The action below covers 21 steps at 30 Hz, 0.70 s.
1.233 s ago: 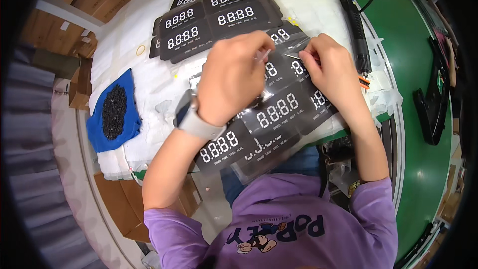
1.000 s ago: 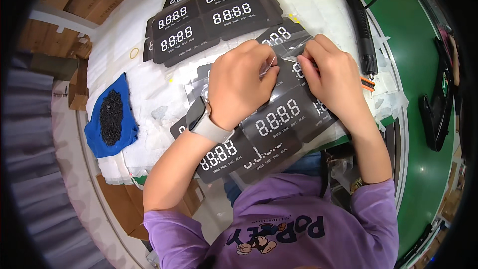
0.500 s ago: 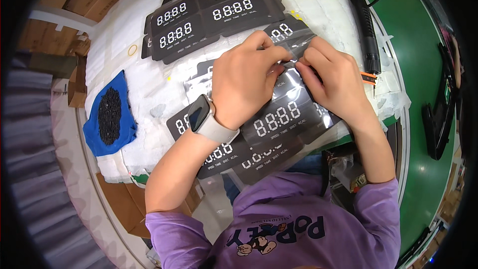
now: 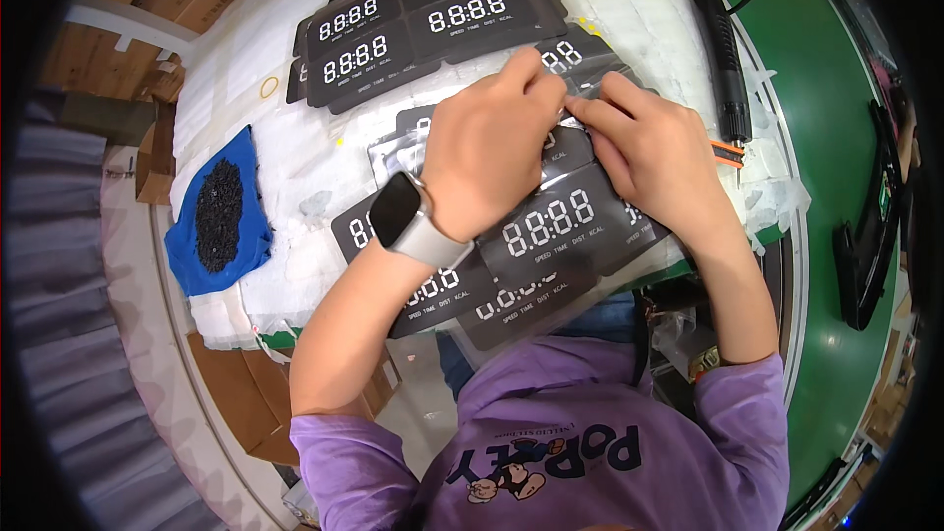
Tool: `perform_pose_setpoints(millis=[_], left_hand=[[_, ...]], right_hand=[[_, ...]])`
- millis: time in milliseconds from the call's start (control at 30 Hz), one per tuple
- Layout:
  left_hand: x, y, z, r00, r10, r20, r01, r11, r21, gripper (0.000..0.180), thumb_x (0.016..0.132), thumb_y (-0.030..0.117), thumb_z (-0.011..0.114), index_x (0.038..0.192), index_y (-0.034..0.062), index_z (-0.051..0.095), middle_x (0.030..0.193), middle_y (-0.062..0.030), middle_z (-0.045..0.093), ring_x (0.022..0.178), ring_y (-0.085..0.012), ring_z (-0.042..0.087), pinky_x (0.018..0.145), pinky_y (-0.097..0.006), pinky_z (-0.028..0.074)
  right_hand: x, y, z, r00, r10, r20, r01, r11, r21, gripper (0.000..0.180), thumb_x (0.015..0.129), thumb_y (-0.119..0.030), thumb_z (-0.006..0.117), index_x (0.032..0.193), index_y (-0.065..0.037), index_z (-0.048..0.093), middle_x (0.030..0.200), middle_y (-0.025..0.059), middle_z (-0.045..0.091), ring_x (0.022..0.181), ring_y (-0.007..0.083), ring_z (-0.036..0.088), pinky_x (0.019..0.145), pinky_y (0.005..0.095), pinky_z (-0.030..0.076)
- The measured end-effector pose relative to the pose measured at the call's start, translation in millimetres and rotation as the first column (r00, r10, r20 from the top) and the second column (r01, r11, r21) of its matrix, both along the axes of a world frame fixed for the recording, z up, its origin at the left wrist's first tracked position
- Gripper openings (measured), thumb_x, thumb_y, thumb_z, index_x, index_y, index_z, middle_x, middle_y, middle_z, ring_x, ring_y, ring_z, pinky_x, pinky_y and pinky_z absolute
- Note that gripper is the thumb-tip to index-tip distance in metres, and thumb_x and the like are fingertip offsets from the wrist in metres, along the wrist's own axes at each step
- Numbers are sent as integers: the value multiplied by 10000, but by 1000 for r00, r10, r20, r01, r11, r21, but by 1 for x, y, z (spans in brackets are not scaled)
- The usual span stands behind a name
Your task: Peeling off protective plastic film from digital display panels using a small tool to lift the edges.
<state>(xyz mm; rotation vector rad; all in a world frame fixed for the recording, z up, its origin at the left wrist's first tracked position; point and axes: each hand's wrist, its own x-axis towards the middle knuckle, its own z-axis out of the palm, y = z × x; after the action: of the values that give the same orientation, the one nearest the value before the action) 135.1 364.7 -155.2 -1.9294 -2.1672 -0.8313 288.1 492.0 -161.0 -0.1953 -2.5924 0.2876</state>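
Head view: both hands — left hand, right hand — grip pinched on black display panel; long axis left-right, tilted.

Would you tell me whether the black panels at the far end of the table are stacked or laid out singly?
Stacked. The black panels overlap, lower edges showing beneath the top ones on the white table cover.

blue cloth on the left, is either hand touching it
No, the blue cloth lies off by itself, while the left hand and right hand meet over the dark display panels.
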Motion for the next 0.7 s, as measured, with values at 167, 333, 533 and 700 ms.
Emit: perform_pose_setpoints(millis=[167, 333, 533, 700], left_hand=[[1, 1, 0, 991, -7, 131, 5, 1000, 13, 143, 844, 67, 735, 970, 99, 674, 938, -76, 630, 751, -322, 654, 640, -418, 515], [0, 0, -3, 992, -10, 124, 9, 1000, 12, 166, 797, 67, 780, 945, 98, 712, 877, -75, 639, 720, -311, 656, 626, -399, 510], [1, 5, -10, 993, -11, 115, -2, 994, 107, 75, 821, 69, 745, 874, 83, 694, 779, -80, 606, 687, -318, 637, 589, -403, 490], [-12, -2, -2, 991, -125, 39, 121, 988, 92, 47, 868, 28, 663, 879, 59, 629, 871, -99, 610, 722, -349, 629, 615, -422, 495]], right_hand=[[1, 2, -4, 999, 5, -33, -5, 1000, -9, 208, 806, -69, 718, 1014, -67, 716, 879, 65, 582, 687, 293, 651, 573, 417, 518], [4, 3, -5, 996, 15, -89, -16, 1000, -15, 158, 830, -81, 719, 984, -50, 709, 857, 66, 576, 675, 287, 650, 565, 406, 514], [1, -1, -3, 992, 13, -123, -13, 1000, 7, 152, 840, -85, 717, 989, -50, 713, 860, 69, 588, 662, 292, 649, 566, 402, 518], [-3, -3, 0, 999, -1, -52, 1, 1000, 8, 141, 853, -79, 691, 982, -38, 730, 858, 71, 601, 678, 303, 659, 572, 420, 517]])
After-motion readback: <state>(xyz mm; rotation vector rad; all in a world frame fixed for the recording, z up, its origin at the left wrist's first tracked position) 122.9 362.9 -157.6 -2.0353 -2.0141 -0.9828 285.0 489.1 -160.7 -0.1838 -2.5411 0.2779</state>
